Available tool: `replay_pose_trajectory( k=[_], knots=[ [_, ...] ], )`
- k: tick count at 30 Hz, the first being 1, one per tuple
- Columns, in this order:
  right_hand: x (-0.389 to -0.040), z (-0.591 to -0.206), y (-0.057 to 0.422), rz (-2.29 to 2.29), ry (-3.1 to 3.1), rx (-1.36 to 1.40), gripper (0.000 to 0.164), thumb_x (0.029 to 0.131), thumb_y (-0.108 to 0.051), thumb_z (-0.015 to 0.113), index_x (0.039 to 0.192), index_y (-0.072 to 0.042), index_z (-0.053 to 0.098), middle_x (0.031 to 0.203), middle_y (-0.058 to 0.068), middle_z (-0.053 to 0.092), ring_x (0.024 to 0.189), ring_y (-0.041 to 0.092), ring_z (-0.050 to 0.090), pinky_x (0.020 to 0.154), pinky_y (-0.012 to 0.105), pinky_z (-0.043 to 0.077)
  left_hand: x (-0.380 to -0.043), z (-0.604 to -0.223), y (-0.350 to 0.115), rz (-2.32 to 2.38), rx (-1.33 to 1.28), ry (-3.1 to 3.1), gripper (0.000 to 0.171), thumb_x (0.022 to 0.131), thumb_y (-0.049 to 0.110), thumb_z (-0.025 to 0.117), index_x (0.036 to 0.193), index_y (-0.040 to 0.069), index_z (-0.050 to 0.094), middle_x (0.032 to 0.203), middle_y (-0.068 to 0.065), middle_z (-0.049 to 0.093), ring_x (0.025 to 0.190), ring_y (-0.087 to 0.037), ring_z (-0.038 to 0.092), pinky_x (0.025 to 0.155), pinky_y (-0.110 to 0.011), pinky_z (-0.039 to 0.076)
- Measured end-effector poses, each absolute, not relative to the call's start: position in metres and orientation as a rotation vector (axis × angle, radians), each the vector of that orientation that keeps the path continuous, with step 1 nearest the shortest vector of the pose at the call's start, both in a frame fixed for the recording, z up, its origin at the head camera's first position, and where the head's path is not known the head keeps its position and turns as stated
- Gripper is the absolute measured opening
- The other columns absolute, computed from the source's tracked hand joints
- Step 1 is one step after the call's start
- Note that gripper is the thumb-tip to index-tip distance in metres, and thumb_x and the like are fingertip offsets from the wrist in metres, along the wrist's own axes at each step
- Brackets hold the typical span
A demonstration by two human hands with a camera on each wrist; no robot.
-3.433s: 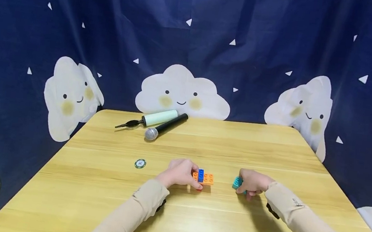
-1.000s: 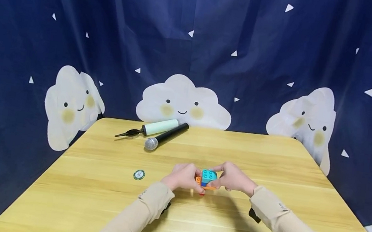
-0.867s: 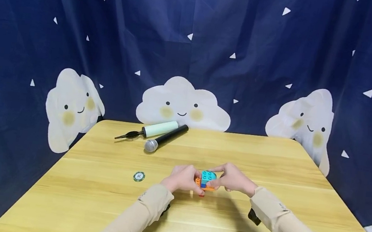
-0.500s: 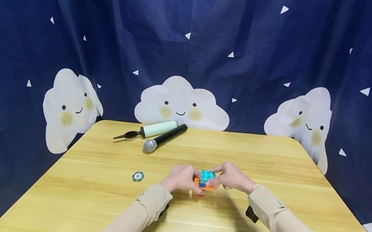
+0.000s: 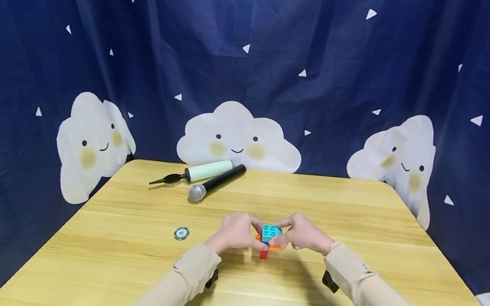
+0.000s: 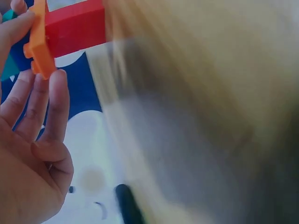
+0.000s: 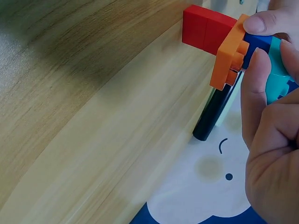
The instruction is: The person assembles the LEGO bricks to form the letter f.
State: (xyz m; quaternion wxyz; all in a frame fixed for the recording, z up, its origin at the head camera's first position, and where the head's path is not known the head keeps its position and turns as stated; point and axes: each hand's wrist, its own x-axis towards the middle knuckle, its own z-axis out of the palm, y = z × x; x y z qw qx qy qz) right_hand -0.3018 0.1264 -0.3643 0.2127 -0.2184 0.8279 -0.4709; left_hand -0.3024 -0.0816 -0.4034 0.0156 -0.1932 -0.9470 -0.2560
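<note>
A small stack of building bricks is between my hands: red bricks [image 7: 208,29] at the bottom, an orange flat brick [image 7: 229,53] above, then a blue brick [image 7: 254,46], with a teal brick [image 5: 269,232] on top. My left hand [image 5: 237,231] pinches the stack from the left, thumb on the near side at the blue and orange bricks. From the right, my right hand [image 5: 304,233] pinches the teal brick, thumb in front and index finger behind. One end of the orange brick [image 6: 41,42] juts past the left fingertips [image 6: 58,79] in the left wrist view.
On the wooden table [image 5: 121,265], a poker chip [image 5: 181,233] lies left of the hands. A microphone [image 5: 217,183] and a pale green hand pump [image 5: 208,170] lie at the back edge. Behind hangs a dark blue curtain [image 5: 170,52] printed with clouds.
My right hand has brought the teal brick from the table at the right onto the stack. Lately my left thumb has shifted up, and more of the red shows below it.
</note>
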Motion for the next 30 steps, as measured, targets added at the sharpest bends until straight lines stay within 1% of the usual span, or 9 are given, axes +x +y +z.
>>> replay_pose_trajectory(
  k=[5,9,13,16,19,21,24,26,30],
  knots=[
    [-0.305,-0.366,0.125,-1.316,2.297,-0.597,0.037,0.078,-0.012,0.077,0.112,0.0,0.069,0.064,0.016,0.069,0.035,0.004,0.024,0.039,0.019,0.023,-0.307,-0.41,-0.085,-0.986,-0.56,-2.924,0.033,0.059,0.052,0.084,0.078,0.034,0.065,0.094,0.018,0.067,0.088,-0.01,0.056,0.078,-0.037,0.035],
    [-0.304,-0.366,0.125,-1.318,2.284,-0.61,0.035,0.078,-0.011,0.077,0.111,-0.002,0.07,0.067,0.02,0.069,0.035,0.004,0.024,0.039,0.019,0.023,-0.309,-0.411,-0.085,-1.022,-0.599,-2.92,0.032,0.059,0.05,0.085,0.078,0.034,0.065,0.087,0.019,0.066,0.085,-0.011,0.057,0.079,-0.038,0.036],
    [-0.304,-0.367,0.128,-1.229,2.365,-0.688,0.045,0.079,-0.019,0.078,0.117,0.002,0.066,0.068,0.021,0.069,0.034,0.005,0.025,0.038,0.019,0.026,-0.31,-0.412,-0.084,-1.037,-0.624,-2.93,0.031,0.06,0.048,0.084,0.079,0.033,0.066,0.084,0.02,0.065,0.087,-0.014,0.058,0.081,-0.04,0.036],
    [-0.305,-0.369,0.132,-1.13,2.514,-0.727,0.059,0.075,-0.028,0.081,0.121,0.003,0.062,0.073,0.017,0.071,0.04,0.01,0.044,0.04,0.023,0.038,-0.311,-0.413,-0.083,-1.031,-0.611,-2.942,0.03,0.06,0.048,0.084,0.078,0.033,0.066,0.088,0.019,0.066,0.088,-0.014,0.058,0.083,-0.042,0.036],
    [-0.307,-0.374,0.136,-1.064,2.668,-0.756,0.066,0.068,-0.035,0.085,0.118,0.001,0.061,0.09,0.011,0.071,0.062,0.021,0.063,0.054,0.029,0.049,-0.312,-0.413,-0.083,-1.018,-0.603,-2.942,0.029,0.061,0.048,0.083,0.078,0.033,0.065,0.09,0.018,0.067,0.088,-0.013,0.057,0.083,-0.043,0.037],
    [-0.307,-0.38,0.137,-1.05,2.727,-0.793,0.064,0.066,-0.036,0.086,0.115,-0.003,0.062,0.102,0.01,0.067,0.079,0.023,0.065,0.064,0.032,0.051,-0.312,-0.414,-0.083,-1.019,-0.605,-2.939,0.029,0.061,0.047,0.084,0.079,0.033,0.066,0.091,0.018,0.067,0.089,-0.013,0.058,0.084,-0.043,0.036],
    [-0.308,-0.393,0.137,-1.07,2.726,-0.886,0.058,0.068,-0.034,0.086,0.113,-0.006,0.062,0.112,0.011,0.062,0.083,0.02,0.063,0.067,0.03,0.05,-0.311,-0.415,-0.084,-1.022,-0.604,-2.94,0.028,0.062,0.045,0.084,0.08,0.031,0.067,0.092,0.017,0.068,0.09,-0.014,0.058,0.084,-0.041,0.036],
    [-0.308,-0.399,0.137,-1.102,2.695,-0.939,0.051,0.071,-0.031,0.084,0.111,-0.008,0.063,0.112,0.008,0.061,0.086,0.016,0.06,0.069,0.029,0.049,-0.311,-0.415,-0.084,-1.026,-0.604,-2.941,0.029,0.062,0.044,0.084,0.082,0.031,0.068,0.093,0.017,0.068,0.09,-0.014,0.058,0.083,-0.04,0.037],
    [-0.308,-0.406,0.136,-1.141,2.642,-1.014,0.035,0.075,-0.027,0.081,0.103,-0.013,0.066,0.096,-0.001,0.066,0.082,0.014,0.059,0.071,0.032,0.048,-0.31,-0.414,-0.084,-1.02,-0.597,-2.943,0.031,0.061,0.045,0.084,0.085,0.031,0.069,0.098,0.015,0.069,0.09,-0.012,0.058,0.081,-0.038,0.038]
  ],
)
